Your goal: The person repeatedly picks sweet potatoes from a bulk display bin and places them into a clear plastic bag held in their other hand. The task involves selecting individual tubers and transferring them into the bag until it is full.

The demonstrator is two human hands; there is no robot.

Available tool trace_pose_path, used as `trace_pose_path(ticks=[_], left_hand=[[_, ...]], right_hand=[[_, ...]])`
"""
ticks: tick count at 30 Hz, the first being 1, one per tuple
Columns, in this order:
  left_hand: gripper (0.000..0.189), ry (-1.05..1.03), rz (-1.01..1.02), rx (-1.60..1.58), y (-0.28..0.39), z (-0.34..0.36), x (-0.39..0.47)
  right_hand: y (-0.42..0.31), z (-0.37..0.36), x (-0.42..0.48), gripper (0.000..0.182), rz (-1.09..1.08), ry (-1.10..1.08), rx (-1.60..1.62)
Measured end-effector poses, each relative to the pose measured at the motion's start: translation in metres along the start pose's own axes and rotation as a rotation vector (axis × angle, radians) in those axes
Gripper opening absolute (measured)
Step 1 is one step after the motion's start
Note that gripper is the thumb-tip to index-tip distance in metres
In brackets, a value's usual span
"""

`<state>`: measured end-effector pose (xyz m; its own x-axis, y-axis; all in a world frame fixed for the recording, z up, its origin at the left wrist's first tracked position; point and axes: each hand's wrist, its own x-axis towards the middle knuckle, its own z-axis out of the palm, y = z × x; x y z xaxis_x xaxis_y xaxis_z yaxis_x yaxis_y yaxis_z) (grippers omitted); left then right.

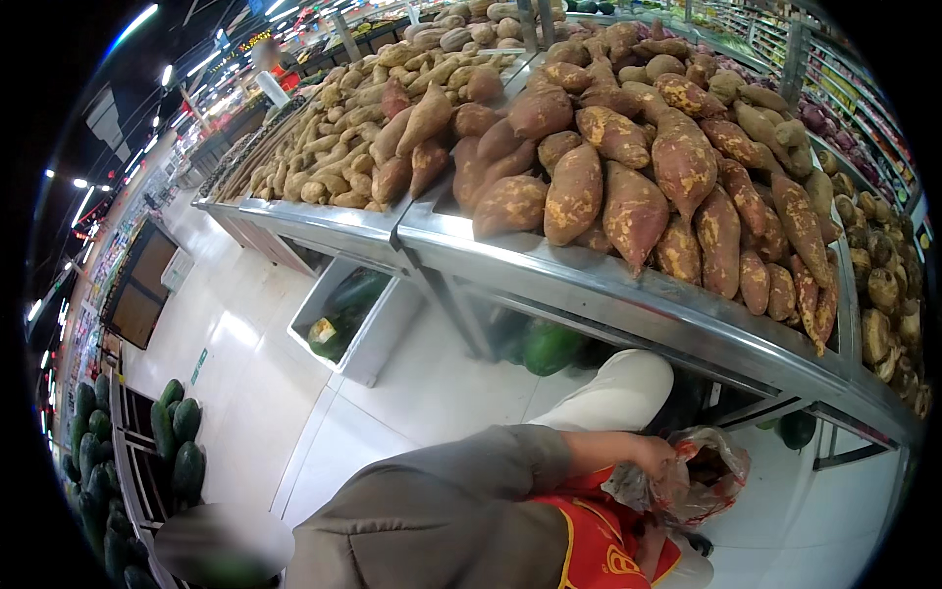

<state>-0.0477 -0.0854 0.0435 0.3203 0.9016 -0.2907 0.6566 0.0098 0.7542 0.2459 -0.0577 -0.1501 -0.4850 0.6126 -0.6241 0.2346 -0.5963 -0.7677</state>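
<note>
My left hand (pixel 653 458) grips the rim of a clear plastic bag (pixel 728 495) with red print. The bag's mouth gapes, and dark brown contents, too dim to name, show inside. A patch of my right hand (pixel 650 546) appears below the bag, close to my red apron (pixel 589 526); the bag and apron hide most of it, so its grip cannot be told. Beyond my hands, large brown sweet potatoes (pixel 636 210) with yellowish scraped patches lie heaped on a metal display stand (pixel 589 276). Smaller tan roots (pixel 346 151), possibly ginger, fill the section to their left.
Under the stand, a white foam box (pixel 379 346) holds dark green melons, beside another green melon (pixel 552 347). Round brown vegetables (pixel 883 287) lie at the right. Dark green winter melons (pixel 92 456) fill a rack at left. A person (pixel 283 70) stands in the distance.
</note>
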Motion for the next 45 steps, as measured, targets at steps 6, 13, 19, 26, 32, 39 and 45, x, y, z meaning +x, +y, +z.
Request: trace_pose_path(ticks=[6, 13, 19, 26, 32, 39, 45], left_hand=[[0.033, 0.049, 0.381, -0.205, -0.044, 0.05, 0.023], [0.036, 0.057, 0.362, -0.127, -0.059, 0.06, 0.037], [0.037, 0.045, 0.352, -0.133, -0.029, 0.035, 0.014], [0.036, 0.051, 0.31, -0.122, -0.037, 0.048, 0.005], [0.03, -0.045, 0.769, -0.342, -0.019, 0.021, -0.005], [0.05, -0.094, 0.054, -0.264, -0.019, 0.004, -0.014], [0.068, 0.247, -0.342, -0.736, 0.025, -0.017, -0.009]], right_hand=[[-0.006, 0.006, 0.006, 0.013, 0.008, -0.012, -0.036], [-0.014, 0.016, 0.009, 0.015, 0.003, -0.02, -0.065], [-0.013, 0.01, 0.012, 0.018, 0.002, 0.024, -0.07], [-0.009, 0.026, 0.016, 0.021, 0.009, 0.001, -0.107], [-0.001, 0.006, -0.007, 0.024, -0.097, 0.019, -0.156], [-0.017, 0.027, -0.03, 0.027, -0.338, 0.261, -0.578], [-0.095, 0.065, -0.06, 0.036, -0.517, 0.697, -0.772]])
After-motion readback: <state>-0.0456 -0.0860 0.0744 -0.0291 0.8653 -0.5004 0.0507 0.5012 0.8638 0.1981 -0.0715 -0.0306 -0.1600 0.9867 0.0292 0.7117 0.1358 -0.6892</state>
